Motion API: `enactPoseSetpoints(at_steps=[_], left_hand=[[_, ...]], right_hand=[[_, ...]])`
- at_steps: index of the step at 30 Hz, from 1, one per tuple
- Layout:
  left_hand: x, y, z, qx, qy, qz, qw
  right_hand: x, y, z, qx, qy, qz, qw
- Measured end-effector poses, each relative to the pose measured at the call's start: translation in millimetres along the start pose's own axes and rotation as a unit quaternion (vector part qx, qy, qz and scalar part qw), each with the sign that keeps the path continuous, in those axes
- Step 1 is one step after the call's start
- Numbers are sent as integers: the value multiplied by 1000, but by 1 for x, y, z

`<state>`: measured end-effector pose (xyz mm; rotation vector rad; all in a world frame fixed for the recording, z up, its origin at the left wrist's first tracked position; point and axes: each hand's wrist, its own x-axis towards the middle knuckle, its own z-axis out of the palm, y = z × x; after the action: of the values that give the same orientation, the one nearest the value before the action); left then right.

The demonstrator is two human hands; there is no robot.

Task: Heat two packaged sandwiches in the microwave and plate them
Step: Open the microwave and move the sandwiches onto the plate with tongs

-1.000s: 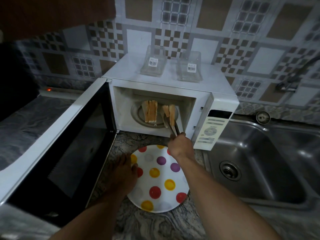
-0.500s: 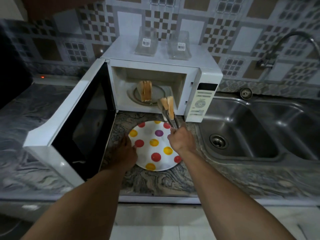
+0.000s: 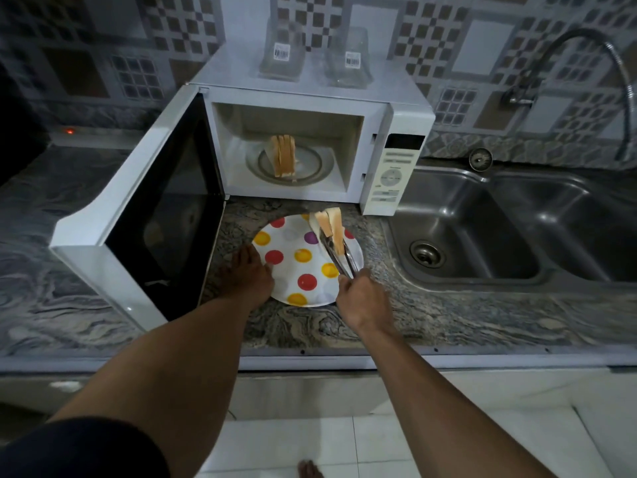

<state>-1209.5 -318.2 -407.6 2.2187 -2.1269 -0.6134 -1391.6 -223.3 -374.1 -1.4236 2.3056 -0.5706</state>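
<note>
My right hand [image 3: 362,298] grips metal tongs [image 3: 339,258] that clamp one sandwich [image 3: 332,227] just above the right part of a white plate with coloured dots [image 3: 293,270]. My left hand [image 3: 250,276] rests flat on the counter against the plate's left rim. The white microwave [image 3: 310,98] stands behind with its door [image 3: 155,215] swung wide to the left. A second sandwich [image 3: 283,160] stands upright on the glass turntable inside.
Two empty clear sandwich packs [image 3: 281,51] [image 3: 351,58] sit on top of the microwave. A steel double sink [image 3: 482,229] with a curved tap [image 3: 586,63] lies to the right. The marbled counter [image 3: 465,319] runs along the front, with white floor tiles below.
The tongs have carried one sandwich out of the microwave and down over the plate. My view has pulled back and higher. My left hand stays at the plate's rim.
</note>
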Motion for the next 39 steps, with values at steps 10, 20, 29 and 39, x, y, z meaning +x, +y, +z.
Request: enactPoseSetpoints(at_steps=[10, 20, 29, 39], left_hand=[[2, 0, 4, 2, -15, -4, 1000], [9, -8, 4, -7, -32, 12, 999], [12, -7, 6, -1, -17, 12, 1000], [35, 1, 1, 9, -3, 18, 1000]], right_hand=[[-20, 9, 2, -2, -14, 10, 1000], [-23, 7, -18, -16, -25, 10, 1000], [-10, -11, -36, -20, 18, -31, 999], [49, -57, -41, 10, 23, -44, 999]])
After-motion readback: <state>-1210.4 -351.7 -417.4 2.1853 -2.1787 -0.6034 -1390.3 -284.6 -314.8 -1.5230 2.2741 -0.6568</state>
